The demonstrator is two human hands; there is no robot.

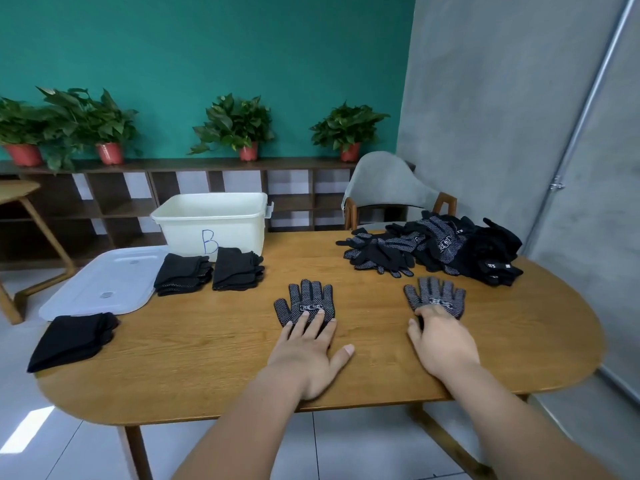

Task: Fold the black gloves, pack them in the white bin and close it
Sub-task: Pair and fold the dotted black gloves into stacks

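Two black dotted gloves lie flat, palms up, on the wooden table (pixel 207 358). My left hand (pixel 308 351) presses straight fingers on the wrist end of the left glove (pixel 306 301). My right hand (pixel 441 341) rests on the cuff of the right glove (pixel 436 296), its fingertips hidden. A heap of unfolded gloves (pixel 440 247) sits at the back right. Two stacks of folded gloves (pixel 183 273) (pixel 237 268) stand before the open white bin (pixel 214 223), marked "B". Its white lid (pixel 104 282) lies flat to the left.
Another folded black pile (pixel 74 339) lies at the table's left edge. A grey chair (pixel 388 188) stands behind the table. A low shelf with potted plants (pixel 235 128) runs along the green wall. A grey wall stands at the right.
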